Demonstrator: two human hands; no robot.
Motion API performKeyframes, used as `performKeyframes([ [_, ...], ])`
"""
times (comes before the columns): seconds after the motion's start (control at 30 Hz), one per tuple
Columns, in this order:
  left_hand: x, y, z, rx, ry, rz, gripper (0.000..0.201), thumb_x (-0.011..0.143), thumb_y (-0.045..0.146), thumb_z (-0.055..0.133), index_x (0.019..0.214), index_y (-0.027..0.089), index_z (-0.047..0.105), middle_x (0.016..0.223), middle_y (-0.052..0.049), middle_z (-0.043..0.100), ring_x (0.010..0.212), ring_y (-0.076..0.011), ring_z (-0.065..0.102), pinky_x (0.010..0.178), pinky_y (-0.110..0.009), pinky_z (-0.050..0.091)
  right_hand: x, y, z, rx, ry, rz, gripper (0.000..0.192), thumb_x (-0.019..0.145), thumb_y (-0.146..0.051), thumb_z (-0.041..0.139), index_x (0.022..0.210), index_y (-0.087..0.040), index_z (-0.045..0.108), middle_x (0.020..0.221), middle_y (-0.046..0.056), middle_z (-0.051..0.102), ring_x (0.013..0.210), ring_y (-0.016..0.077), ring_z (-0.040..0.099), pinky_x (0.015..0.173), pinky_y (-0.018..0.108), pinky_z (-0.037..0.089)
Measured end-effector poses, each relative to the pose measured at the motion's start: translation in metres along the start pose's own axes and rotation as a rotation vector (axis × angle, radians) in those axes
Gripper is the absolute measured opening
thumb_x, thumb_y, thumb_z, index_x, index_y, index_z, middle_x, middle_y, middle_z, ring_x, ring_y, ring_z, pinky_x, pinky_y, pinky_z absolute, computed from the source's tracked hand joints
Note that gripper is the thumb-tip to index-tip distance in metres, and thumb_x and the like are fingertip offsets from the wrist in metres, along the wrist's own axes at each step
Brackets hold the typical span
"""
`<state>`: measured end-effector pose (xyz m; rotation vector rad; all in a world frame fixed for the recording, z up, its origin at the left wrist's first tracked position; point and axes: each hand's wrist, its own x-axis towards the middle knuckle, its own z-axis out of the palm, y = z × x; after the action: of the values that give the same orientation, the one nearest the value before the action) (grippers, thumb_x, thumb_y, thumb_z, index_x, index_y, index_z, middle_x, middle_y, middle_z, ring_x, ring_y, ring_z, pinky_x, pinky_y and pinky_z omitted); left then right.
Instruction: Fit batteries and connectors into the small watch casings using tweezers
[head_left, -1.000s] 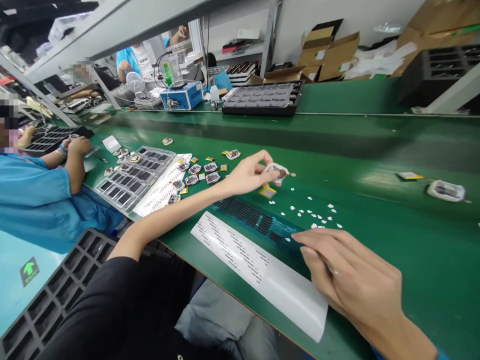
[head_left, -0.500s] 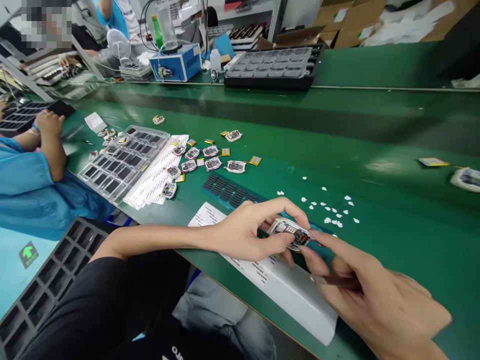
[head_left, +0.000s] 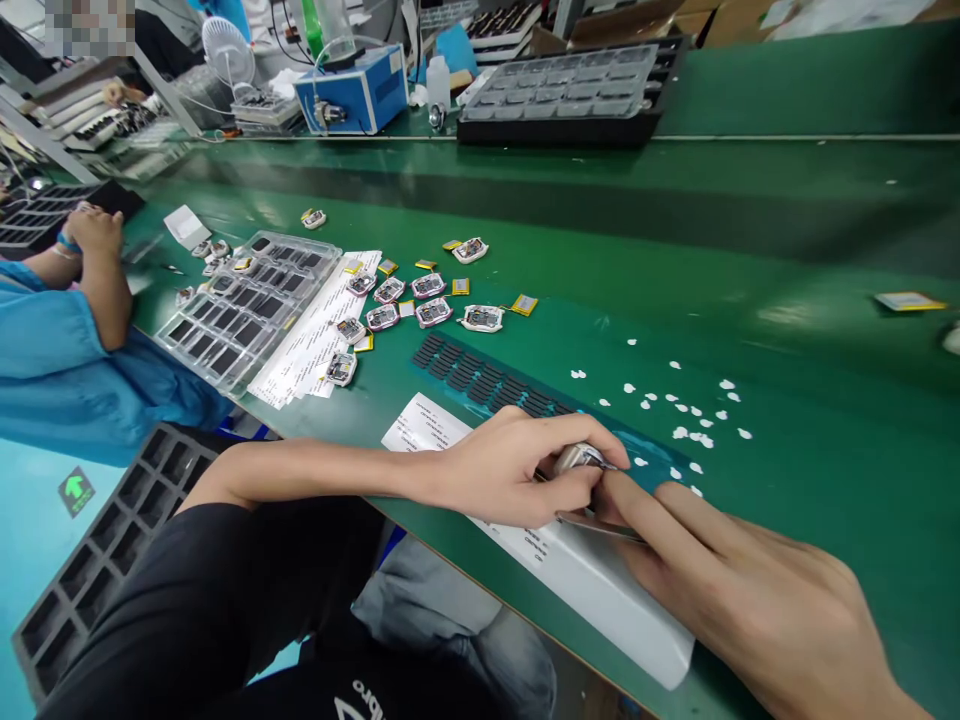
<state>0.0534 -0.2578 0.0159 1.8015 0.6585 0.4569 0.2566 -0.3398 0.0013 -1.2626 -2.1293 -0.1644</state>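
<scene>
Near the bench edge my left hand [head_left: 517, 465] is closed around a small electronic device with a pale casing [head_left: 579, 457], tilted edge-up so that its inside is mostly hidden. My right hand [head_left: 750, 580] presses its bent fingers against the device's right end. A thin grey edge [head_left: 600, 525] shows below those fingertips; what it belongs to is unclear. Beneath both hands lies a white printed label sheet [head_left: 427, 425]. Just behind them is a teal strip with rows of black adhesive pieces [head_left: 469, 378].
Small white peeled bits [head_left: 694, 412] lie scattered behind my right hand. Several open devices [head_left: 433, 312] with yellow-edged batteries [head_left: 525, 305] sit left of centre, beside a clear tray [head_left: 255, 300]. A co-worker's arm [head_left: 101, 260] rests at left. A black tray [head_left: 555, 130] stands at the back.
The device has turned from showing its open circuit side to nearly edge-on. My right hand has closed in against it, its fingers more bent. The camera view has shifted slightly.
</scene>
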Motion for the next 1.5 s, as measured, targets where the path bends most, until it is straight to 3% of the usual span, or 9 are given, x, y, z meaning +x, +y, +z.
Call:
performKeyframes([
  [0.1,0.003,-0.006,0.003,-0.155,-0.011,-0.046,0.022,0.099,0.021,0.052,0.118,0.017,0.063,0.068,0.003,0.065,0.057,-0.0097,0.064,0.051,-0.017,0.044,0.005,0.000,0.004,-0.122,0.061,-0.138,0.014,0.108,-0.028,0.056,0.106,-0.019,0.067,0.060,-0.007,0.062,0.043,0.0062,0.049,0.041,0.029,0.029],
  [0.27,0.005,-0.008,0.000,-0.524,-0.066,-0.064,0.014,0.102,0.021,0.054,0.115,0.016,0.057,0.075,0.002,0.066,0.055,-0.0107,0.072,0.050,-0.017,0.047,0.004,0.007,0.000,-0.155,0.146,-0.074,0.013,0.106,-0.030,0.060,0.113,-0.020,0.066,0.052,-0.012,0.049,0.038,0.0072,0.038,0.039,0.028,0.029],
  [0.4,0.005,-0.005,-0.002,-0.645,-0.094,-0.073,0.012,0.099,0.025,0.062,0.107,0.017,0.056,0.075,0.004,0.065,0.050,-0.0093,0.069,0.050,-0.018,0.049,0.001,0.012,-0.008,-0.156,0.128,-0.145,0.011,0.104,-0.031,0.065,0.113,-0.026,0.068,0.052,-0.012,0.055,0.042,0.0088,0.049,0.045,0.028,0.038],
  [0.5,0.005,-0.005,-0.001,-0.632,-0.073,-0.060,0.020,0.096,0.030,0.070,0.104,0.016,0.058,0.071,0.005,0.062,0.048,-0.0090,0.067,0.049,-0.018,0.049,0.000,0.012,-0.007,-0.155,0.108,-0.168,0.012,0.104,-0.030,0.064,0.115,-0.029,0.069,0.054,-0.012,0.058,0.045,0.0089,0.055,0.048,0.027,0.042],
  [0.7,0.003,-0.006,0.002,-0.484,0.011,-0.012,0.016,0.098,0.027,0.063,0.109,0.016,0.059,0.063,0.004,0.062,0.052,-0.0115,0.069,0.048,-0.017,0.046,-0.003,0.011,-0.002,-0.209,0.128,-0.077,0.016,0.106,-0.033,0.061,0.119,-0.025,0.068,0.049,-0.013,0.046,0.037,0.0101,0.038,0.039,0.030,0.031],
  [0.8,0.002,-0.007,0.003,-0.461,-0.007,-0.014,0.015,0.097,0.021,0.058,0.111,0.016,0.059,0.061,0.004,0.064,0.054,-0.0125,0.070,0.048,-0.018,0.045,-0.003,0.012,-0.003,-0.224,0.127,-0.111,0.017,0.104,-0.028,0.064,0.120,-0.028,0.068,0.052,-0.012,0.054,0.041,0.0102,0.048,0.040,0.029,0.034],
  [1.07,0.002,-0.007,0.003,-0.406,0.024,-0.021,0.021,0.091,0.014,0.059,0.111,0.016,0.059,0.059,0.006,0.064,0.051,-0.0107,0.069,0.047,-0.018,0.043,0.006,0.007,-0.008,-0.259,0.177,-0.056,0.073,0.092,-0.023,0.080,0.158,-0.022,0.049,0.050,-0.013,0.056,0.039,0.0098,0.053,0.040,0.025,0.039],
  [1.3,0.001,-0.005,0.003,-0.388,0.048,-0.038,0.022,0.090,0.013,0.059,0.112,0.016,0.060,0.057,0.007,0.063,0.050,-0.0100,0.068,0.046,-0.016,0.041,-0.002,0.014,-0.009,-0.247,0.108,-0.125,0.027,0.093,-0.018,0.074,0.119,-0.026,0.073,0.061,-0.006,0.070,0.052,0.0120,0.066,0.039,0.029,0.034],
  [1.5,0.000,-0.007,0.005,-0.264,0.048,-0.054,0.024,0.092,0.019,0.059,0.117,0.018,0.057,0.059,0.007,0.064,0.055,-0.0132,0.072,0.047,-0.017,0.044,-0.013,0.015,-0.004,-0.068,0.034,-0.008,0.026,0.095,-0.018,0.070,0.118,-0.029,0.075,0.074,-0.004,0.077,0.061,0.0142,0.071,0.044,0.026,0.042],
])
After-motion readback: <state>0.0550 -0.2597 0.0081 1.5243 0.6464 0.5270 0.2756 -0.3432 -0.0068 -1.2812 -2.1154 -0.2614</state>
